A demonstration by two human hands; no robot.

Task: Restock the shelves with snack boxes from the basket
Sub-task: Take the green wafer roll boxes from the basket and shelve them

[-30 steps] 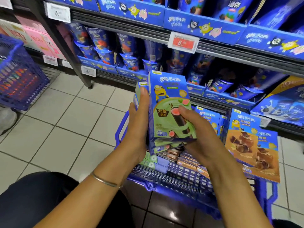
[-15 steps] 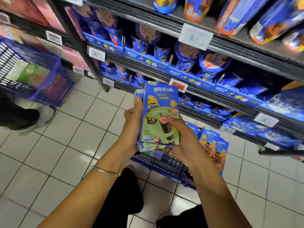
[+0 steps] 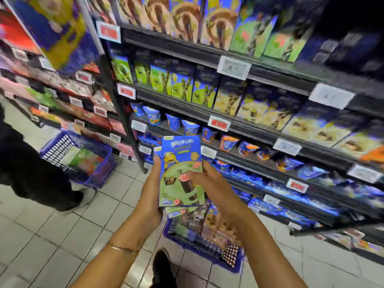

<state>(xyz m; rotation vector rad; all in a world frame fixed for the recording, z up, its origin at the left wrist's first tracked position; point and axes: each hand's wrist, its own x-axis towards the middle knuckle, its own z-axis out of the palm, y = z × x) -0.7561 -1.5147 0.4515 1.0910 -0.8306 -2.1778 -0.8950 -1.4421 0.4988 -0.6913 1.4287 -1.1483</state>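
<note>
At 6 o'clock a dark shoe point(image 3: 164, 267) is planted just beside the blue basket point(image 3: 218, 256), in which more snack boxes are left; a trip over its rim is judged possible if a step is taken toward the shelves point(image 3: 259, 129). Above the basket, at the centre of the view, a stack of snack boxes point(image 3: 180, 173) is held upright between both hands. The grip of the left hand point(image 3: 154, 192) is curled round the stack's left edge, and that of the right hand point(image 3: 209, 181) is closed on the right edge with the thumb laid across the front. Lower boxes are seen poking out beneath the front one, so the stack is judged loosely squared; if it is raised with pressure on the edges only, the boxes could fan out and fall. On the front box a yellow cartoon figure, a green swirl and a dark rolled wafer are printed; the white brand heading and a small dark panel of Chinese characters are too blurred to be read. At 1 o'clock green-fronted boxes point(image 3: 255, 40) fill the top shelf, while others point(image 3: 166, 82) at 12 o'clock look similar, so misplacement is a risk. The price tags point(image 3: 219, 123) are illegible. At 9 o'clock a second basket point(image 3: 68, 146) is set by another person's leg point(image 3: 31, 173).
</note>
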